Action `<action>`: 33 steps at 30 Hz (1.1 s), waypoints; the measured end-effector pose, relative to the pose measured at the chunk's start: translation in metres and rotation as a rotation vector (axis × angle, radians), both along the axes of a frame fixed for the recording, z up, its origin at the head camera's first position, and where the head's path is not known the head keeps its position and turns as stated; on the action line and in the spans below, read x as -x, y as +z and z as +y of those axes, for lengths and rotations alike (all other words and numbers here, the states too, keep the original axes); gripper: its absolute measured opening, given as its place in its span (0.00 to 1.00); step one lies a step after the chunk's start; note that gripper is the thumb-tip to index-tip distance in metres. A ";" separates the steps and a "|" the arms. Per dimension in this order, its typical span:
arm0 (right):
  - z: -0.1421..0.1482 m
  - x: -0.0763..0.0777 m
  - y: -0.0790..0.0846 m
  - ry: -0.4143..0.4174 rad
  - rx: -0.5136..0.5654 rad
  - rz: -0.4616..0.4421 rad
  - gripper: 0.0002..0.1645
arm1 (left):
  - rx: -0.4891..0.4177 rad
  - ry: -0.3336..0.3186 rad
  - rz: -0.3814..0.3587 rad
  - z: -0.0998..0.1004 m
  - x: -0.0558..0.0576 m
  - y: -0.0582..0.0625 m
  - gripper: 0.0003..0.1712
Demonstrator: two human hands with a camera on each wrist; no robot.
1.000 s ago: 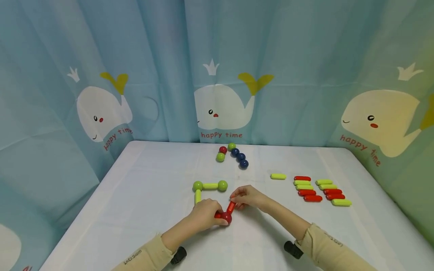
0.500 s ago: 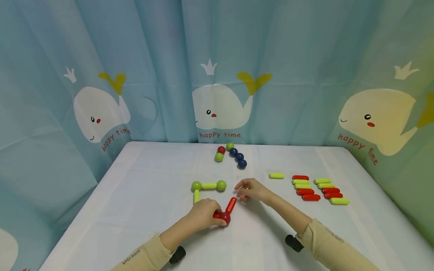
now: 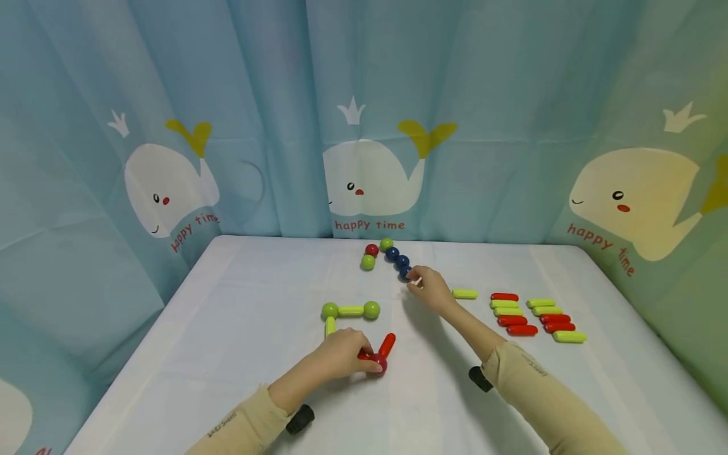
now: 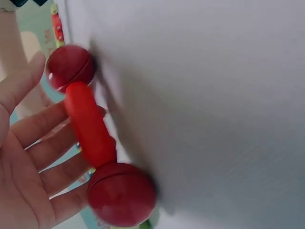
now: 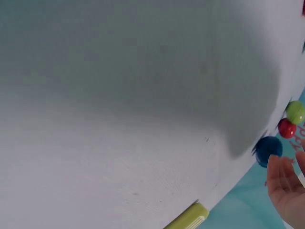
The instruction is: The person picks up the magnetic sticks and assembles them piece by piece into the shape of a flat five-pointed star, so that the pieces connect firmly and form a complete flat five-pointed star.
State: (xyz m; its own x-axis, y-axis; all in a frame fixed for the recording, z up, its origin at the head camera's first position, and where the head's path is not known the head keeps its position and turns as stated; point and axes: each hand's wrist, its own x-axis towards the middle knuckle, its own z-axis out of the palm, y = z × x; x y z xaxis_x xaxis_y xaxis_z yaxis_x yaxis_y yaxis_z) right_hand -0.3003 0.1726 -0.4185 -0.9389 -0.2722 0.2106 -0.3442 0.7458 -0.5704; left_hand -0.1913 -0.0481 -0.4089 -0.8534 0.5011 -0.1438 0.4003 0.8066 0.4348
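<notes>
My left hand (image 3: 342,354) holds a red piece of magnetic ball-and-stick toy low over the white table, thumb at a red ball (image 3: 379,363). In the left wrist view, a red stick (image 4: 89,126) joins that ball to another red ball (image 4: 121,196), with the fingers behind the stick. A second red stick (image 3: 387,344) slants up from the near ball in the head view. My right hand (image 3: 431,291) reaches to the nearest of several blue balls (image 3: 404,272), fingertips right at it. In the right wrist view, the fingers stand beside the blue ball (image 5: 268,150).
Two green balls joined by a yellow-green stick (image 3: 351,311) lie left of centre; another such stick runs toward the left hand. A red ball (image 3: 371,250) and green balls (image 3: 368,262) sit at the back. Loose red sticks (image 3: 522,330) and yellow-green sticks (image 3: 569,337) lie at right.
The right hand has let go of the slanted red stick and moved up and away to the blue balls. The left hand has stayed on the red piece.
</notes>
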 end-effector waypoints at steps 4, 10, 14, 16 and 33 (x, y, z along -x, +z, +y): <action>-0.001 0.008 -0.002 -0.001 -0.069 0.087 0.16 | -0.009 0.001 0.024 -0.002 0.014 0.008 0.17; -0.002 0.015 -0.002 0.029 -0.171 0.115 0.19 | -0.051 0.028 0.124 -0.002 0.046 0.015 0.10; -0.002 0.020 -0.002 0.054 -0.243 0.120 0.16 | 0.049 0.035 0.148 -0.001 0.065 0.012 0.14; -0.003 0.021 -0.003 0.062 -0.255 0.131 0.15 | 0.102 0.041 0.144 -0.001 0.071 0.010 0.17; -0.005 0.022 -0.005 0.067 -0.284 0.050 0.17 | 0.117 0.130 0.184 -0.004 0.090 -0.001 0.11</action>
State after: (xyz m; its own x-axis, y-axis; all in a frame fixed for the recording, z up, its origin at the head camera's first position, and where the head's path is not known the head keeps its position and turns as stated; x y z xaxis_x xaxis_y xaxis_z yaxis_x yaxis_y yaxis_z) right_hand -0.3219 0.1679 -0.4238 -0.9070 -0.3883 0.1629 -0.4209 0.8476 -0.3231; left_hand -0.2809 -0.0526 -0.4097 -0.9266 0.3748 -0.0313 0.3539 0.8970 0.2647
